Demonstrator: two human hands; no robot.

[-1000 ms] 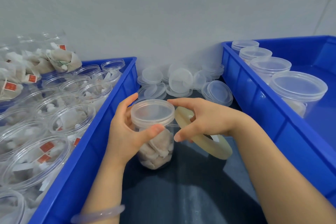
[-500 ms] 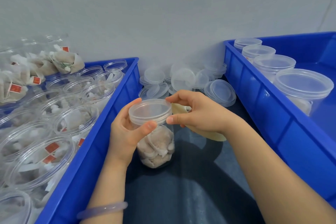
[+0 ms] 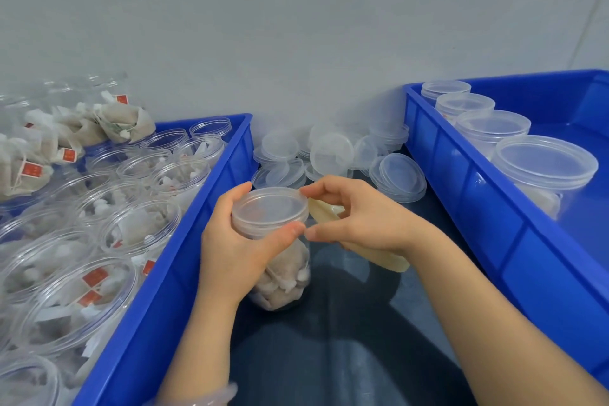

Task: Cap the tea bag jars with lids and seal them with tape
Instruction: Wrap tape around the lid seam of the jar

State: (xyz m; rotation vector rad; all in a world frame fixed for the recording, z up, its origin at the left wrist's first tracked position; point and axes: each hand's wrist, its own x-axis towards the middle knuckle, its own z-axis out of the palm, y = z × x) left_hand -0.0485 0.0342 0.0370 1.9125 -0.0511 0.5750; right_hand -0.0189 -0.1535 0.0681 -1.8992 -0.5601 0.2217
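While the jar [image 3: 282, 277] of tea bags is sitting on the dark desk [image 3: 329, 359] between two blue bins, its lid [image 3: 270, 207] already on, the left hand [image 3: 230, 247] is gripping it around the lid's rim. Just right, the right hand [image 3: 361, 217] is curling round a yellowish tape roll [image 3: 379, 259], forefinger and thumb reaching to the lid's edge. Loose lids [image 3: 331, 152] are lying farther back; open jars [image 3: 141, 224] are filling the left bin [image 3: 164, 293], capped jars [image 3: 543, 165] the right bin [image 3: 487, 224].

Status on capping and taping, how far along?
Done: four lidded jars in the right bin; tape on them not discernible. In hand: left hand grips a capped jar, right hand holds the tape roll at its lid. Left: many open jars in the left bin.
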